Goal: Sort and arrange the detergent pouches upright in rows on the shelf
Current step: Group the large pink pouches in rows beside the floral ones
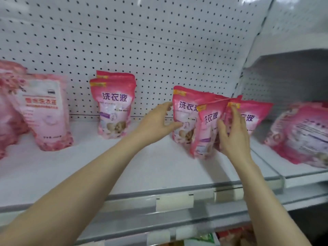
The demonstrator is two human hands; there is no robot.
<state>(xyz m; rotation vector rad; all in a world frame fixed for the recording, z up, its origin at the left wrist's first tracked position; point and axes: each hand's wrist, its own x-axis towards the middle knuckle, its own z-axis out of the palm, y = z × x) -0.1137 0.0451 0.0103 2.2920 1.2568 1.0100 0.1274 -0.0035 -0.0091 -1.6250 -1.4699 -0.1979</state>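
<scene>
Three pink detergent pouches crowd together at the right of the white shelf [124, 167]. My left hand [158, 121] grips the left edge of the rear pouch [184, 107], thumb on its front. My right hand [232, 135] pinches the tilted front pouch [205, 128], its fingers lying between that one and a third pouch [255, 114] behind to the right. Two more pouches of the same kind stand upright one behind the other at mid-shelf [113, 107]. Larger pale pink pouches [44, 110] lean at the far left.
A white pegboard back wall [142, 41] rises behind the shelf. On the neighbouring shelf bay to the right lies a big pink pouch [301, 134] on its side. Price-label strips [174, 201] run along the front edge. Coloured goods show on a lower shelf [230, 237].
</scene>
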